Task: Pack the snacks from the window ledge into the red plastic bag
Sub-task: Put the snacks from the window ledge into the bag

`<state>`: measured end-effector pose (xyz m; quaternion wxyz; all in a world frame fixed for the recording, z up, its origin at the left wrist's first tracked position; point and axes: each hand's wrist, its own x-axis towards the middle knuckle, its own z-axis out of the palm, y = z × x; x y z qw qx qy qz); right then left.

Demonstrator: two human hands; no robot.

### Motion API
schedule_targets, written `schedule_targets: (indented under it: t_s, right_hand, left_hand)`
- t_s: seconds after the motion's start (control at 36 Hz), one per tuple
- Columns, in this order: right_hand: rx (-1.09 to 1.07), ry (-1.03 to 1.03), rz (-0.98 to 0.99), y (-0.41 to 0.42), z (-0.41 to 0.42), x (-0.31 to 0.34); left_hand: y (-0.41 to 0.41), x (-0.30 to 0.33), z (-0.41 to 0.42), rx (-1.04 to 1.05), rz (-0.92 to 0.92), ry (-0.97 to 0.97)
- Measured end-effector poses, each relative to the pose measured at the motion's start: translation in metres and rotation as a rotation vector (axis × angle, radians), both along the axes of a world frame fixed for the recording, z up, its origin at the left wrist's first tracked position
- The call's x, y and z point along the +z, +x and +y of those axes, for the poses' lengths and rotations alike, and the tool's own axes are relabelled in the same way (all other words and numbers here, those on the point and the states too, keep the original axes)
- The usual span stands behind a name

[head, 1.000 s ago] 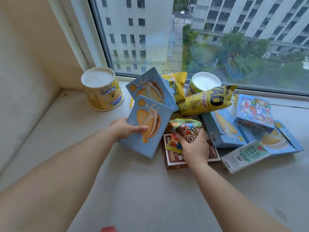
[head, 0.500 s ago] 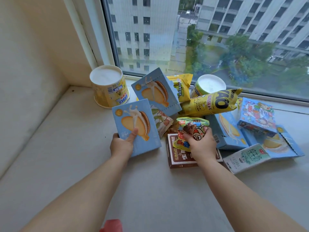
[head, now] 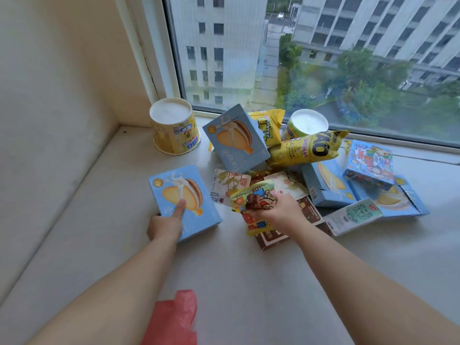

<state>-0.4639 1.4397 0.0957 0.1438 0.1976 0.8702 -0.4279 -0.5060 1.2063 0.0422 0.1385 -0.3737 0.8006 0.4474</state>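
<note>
Cream wall (head: pixel 57 78) meets a window (head: pixel 323 58) (grey buildings, trees outside).

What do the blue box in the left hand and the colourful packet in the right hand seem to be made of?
Blue box, held by the left hand: likely matte printed cardboard, given its flat faces and crisp edges. Colourful packet, gripped by the right hand: probably glossy plastic film; it crumples and shines.

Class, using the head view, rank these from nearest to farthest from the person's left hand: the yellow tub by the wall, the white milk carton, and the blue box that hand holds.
1. Blue box: in the left hand's grip.
2. Yellow tub: behind, in the ledge corner.
3. White milk carton: far right, past the right hand.
</note>
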Motion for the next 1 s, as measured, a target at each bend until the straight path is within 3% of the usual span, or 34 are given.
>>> schedule_targets:
  t_s: [0.11,0.25,0.53,0.83,1.0]
  right_hand:
    - [0.097,0.16,0.055,-0.028,-0.018,-0.008]
    - [0.108,0.123,0.003,-0.063,-0.033,-0.024]
    - [0.269,0.347,-0.076,-0.086,-0.042,-0.046]
    - [0.082,0.183,-0.135,-0.035,-0.05,-0.043]
    - [-0.011,0.326,-0.154,-0.019,-0.057,-0.046]
  left_hand:
    - [-0.014,0.001,-0.006,-0.038,-0.026,-0.052]
    - [-0.024,-0.008,-0.009,-0.044,-0.094,-0.057]
    - [-0.027,-0.017,-0.014,-0.076,-0.082,-0.107]
    - [-0.018,-0.006,-0.01,-0.11,-0.103,-0.083]
    - [-0.003,-0.004,-0.012,-0.109,-0.111,-0.069]
